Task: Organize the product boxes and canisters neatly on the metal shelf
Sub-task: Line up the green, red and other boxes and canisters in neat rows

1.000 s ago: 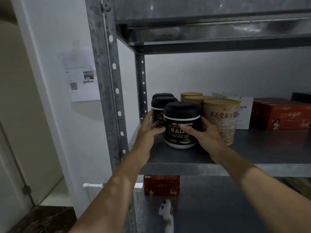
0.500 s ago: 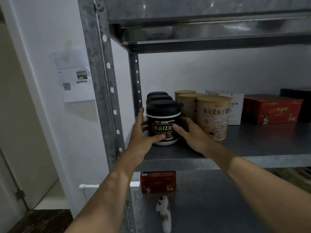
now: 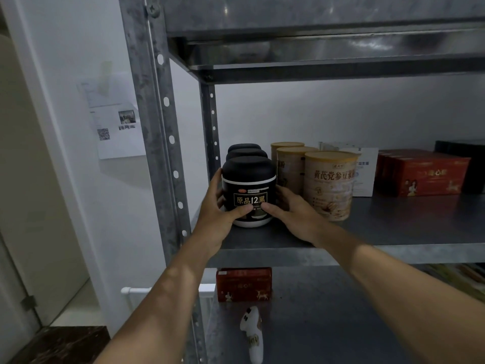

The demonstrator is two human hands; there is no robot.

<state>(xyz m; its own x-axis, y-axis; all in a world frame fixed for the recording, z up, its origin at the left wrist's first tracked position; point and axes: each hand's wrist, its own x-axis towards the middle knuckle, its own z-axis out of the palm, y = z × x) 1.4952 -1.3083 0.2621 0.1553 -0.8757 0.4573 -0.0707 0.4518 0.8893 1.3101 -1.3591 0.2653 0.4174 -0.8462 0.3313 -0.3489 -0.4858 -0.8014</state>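
A black canister (image 3: 248, 179) with a gold label stands at the left end of the metal shelf (image 3: 393, 232), in front of two more black canisters (image 3: 246, 151) lined up behind it. My left hand (image 3: 217, 214) grips its left side, thumb across the label. My right hand (image 3: 291, 214) grips its right side, thumb meeting the left thumb at the front. To the right stand three beige canisters (image 3: 330, 185) in a row front to back. Further right are a white box (image 3: 363, 169) and red boxes (image 3: 425, 172).
The steel upright (image 3: 157, 127) stands just left of my left hand. A dark box (image 3: 469, 158) sits at the far right. On the lower shelf lie a red box (image 3: 244, 285) and a white handheld device (image 3: 253, 334). A paper notice (image 3: 115, 122) hangs on the wall.
The front black canister slid left and back, from beside the beige canister into line with the two black ones. Both hands moved with it and closed round its sides.
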